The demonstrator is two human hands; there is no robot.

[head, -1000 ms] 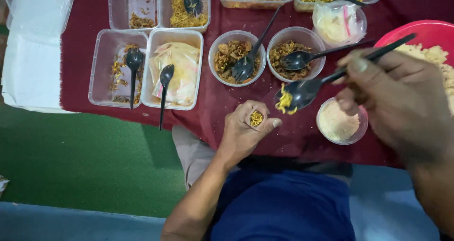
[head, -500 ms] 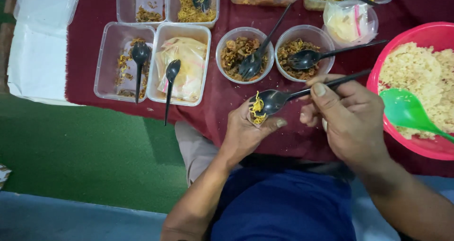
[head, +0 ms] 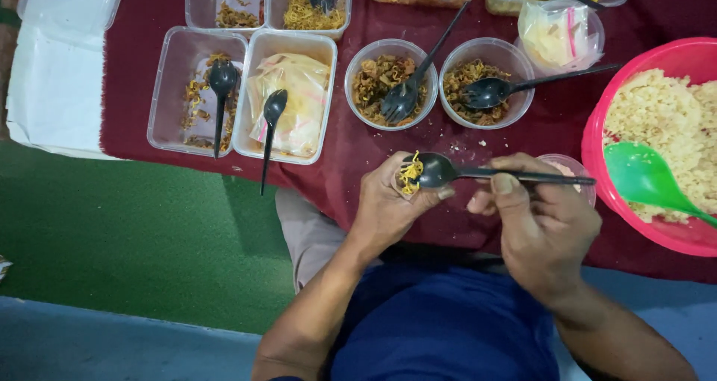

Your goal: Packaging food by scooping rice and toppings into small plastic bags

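Overhead view of a person seated at a table covered with a dark red cloth (head: 351, 157). The left hand (head: 388, 205) is curled closed around a small paper cone (head: 404, 181), held upright just off the near edge of the table, its open mouth showing yellow noodle strands (head: 408, 173). The right hand (head: 541, 224) pinches the handle of a black spoon (head: 441, 170) between thumb and fingers; the spoon lies nearly level, its bowl resting at the mouth of the cone and touching the strands. Behind the hands stand two round clear bowls (head: 390, 84) of brown fried snack, each with a black spoon in it, and to the left two rectangular clear tubs (head: 284, 104), one holding a plastic bag and a spoon. A pink basin (head: 597, 134) of pale puffed grain with a green scoop (head: 642, 175) sits at the right, and a small round cup (head: 571, 164) is partly hidden behind the right hand. More tubs line the far edge.
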